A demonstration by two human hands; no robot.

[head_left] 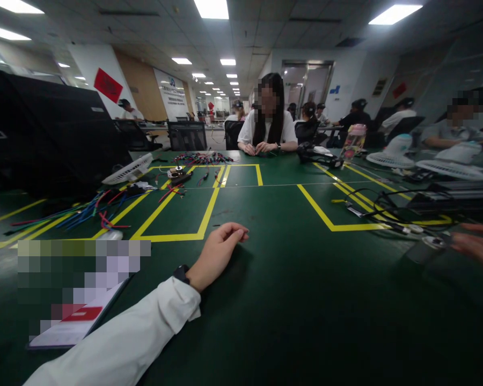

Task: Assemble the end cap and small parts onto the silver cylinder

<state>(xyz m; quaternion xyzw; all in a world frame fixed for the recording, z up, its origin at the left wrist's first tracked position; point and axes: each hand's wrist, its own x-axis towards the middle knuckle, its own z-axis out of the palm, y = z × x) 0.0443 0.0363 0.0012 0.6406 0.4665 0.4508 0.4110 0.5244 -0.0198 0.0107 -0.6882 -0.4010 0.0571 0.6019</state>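
Note:
My left hand (222, 247) rests on the green table with its fingers curled in and the thumb against them; nothing shows in it. A black band circles that wrist below a white sleeve. At the right edge, partly cut off and blurred, my right hand (477, 249) has its fingers stretched out and apart. Just left of those fingertips is a grey metal cylinder like a small motor (425, 250); whether they touch it I cannot tell. Black cables (380, 206) with connectors lie behind the cylinder.
Loose coloured wires (86, 210) and a small metal-and-black assembly (177, 174) lie left. A pile of wires (205, 158) sits before a person (268, 128) across the table (290, 321). A monitor (52, 134), a clipboard-like sheet (70, 327), white fans (392, 153) and a bottle (353, 142) stand around.

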